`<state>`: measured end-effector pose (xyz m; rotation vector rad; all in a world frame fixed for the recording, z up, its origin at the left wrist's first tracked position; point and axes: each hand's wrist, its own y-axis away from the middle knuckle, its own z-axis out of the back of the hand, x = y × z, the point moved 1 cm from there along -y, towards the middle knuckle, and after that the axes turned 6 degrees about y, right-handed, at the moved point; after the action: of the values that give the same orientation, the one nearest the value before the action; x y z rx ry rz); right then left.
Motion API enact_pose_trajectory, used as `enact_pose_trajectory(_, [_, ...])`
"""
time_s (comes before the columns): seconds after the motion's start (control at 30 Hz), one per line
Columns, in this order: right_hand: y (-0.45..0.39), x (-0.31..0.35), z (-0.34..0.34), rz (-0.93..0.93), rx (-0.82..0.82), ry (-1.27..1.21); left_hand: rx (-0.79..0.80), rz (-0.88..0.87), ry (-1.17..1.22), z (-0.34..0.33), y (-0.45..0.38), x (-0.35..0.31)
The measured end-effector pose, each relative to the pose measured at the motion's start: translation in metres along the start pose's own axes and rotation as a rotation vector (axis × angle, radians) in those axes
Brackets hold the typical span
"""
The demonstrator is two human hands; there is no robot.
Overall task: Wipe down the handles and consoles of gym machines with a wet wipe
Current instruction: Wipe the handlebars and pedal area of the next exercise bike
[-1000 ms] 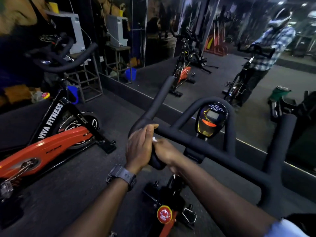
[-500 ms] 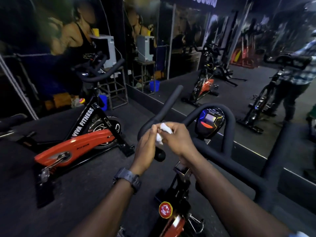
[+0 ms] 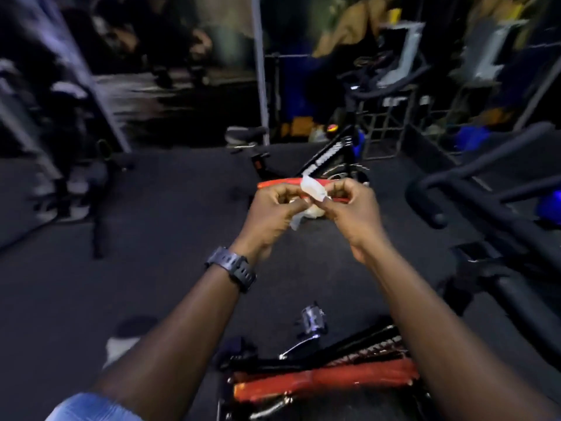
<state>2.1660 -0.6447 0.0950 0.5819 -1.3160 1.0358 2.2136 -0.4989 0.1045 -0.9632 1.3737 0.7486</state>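
A small white wet wipe (image 3: 312, 191) is pinched between both my hands in mid-air, above the dark floor. My left hand (image 3: 273, 211), with a dark watch on its wrist, grips the wipe's left side. My right hand (image 3: 352, 208) grips its right side with fingertips. The black handlebar (image 3: 440, 192) of the spin bike I stand at is off to the right, apart from both hands. Below my arms I see that bike's red and black frame (image 3: 321, 381). The picture is blurred by motion.
A second red and black spin bike (image 3: 328, 159) stands behind my hands, with its saddle (image 3: 246, 133) to the left. A metal rack (image 3: 385, 129) and a blue bucket (image 3: 473, 136) stand at the back right. Grey machine frames (image 3: 45, 123) fill the left side.
My head has turned left, so the handlebar and console slid to the right edge. Both hands came off the handlebar and now hold the wipe between them in the air.
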Motion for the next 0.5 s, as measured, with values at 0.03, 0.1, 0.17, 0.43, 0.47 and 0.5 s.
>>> enact_pose_trajectory(0.03, [0.011,0.000,-0.024,-0.005,0.073,-0.002,-0.041,0.008,-0.036,0.025,0.018,0.002])
enact_pose_trajectory(0.1, [0.033,-0.003,-0.064,-0.011,0.220,-0.011,-0.138,0.046,-0.095,0.067,0.051,0.008])
enact_pose_trajectory(0.17, [0.055,-0.011,-0.099,-0.038,0.340,-0.009,-0.221,0.106,-0.157,0.104,0.080,0.023])
enact_pose_trajectory(0.43, [0.129,-0.074,-0.230,0.072,0.718,0.337,-0.599,0.365,-0.191,0.217,0.179,0.103])
enact_pose_trajectory(0.47, [0.135,-0.084,-0.245,0.127,0.729,0.419,-0.622,0.388,-0.202,0.228,0.186,0.110])
enact_pose_trajectory(0.5, [0.140,-0.093,-0.256,0.172,0.733,0.490,-0.629,0.404,-0.217,0.237,0.192,0.117])
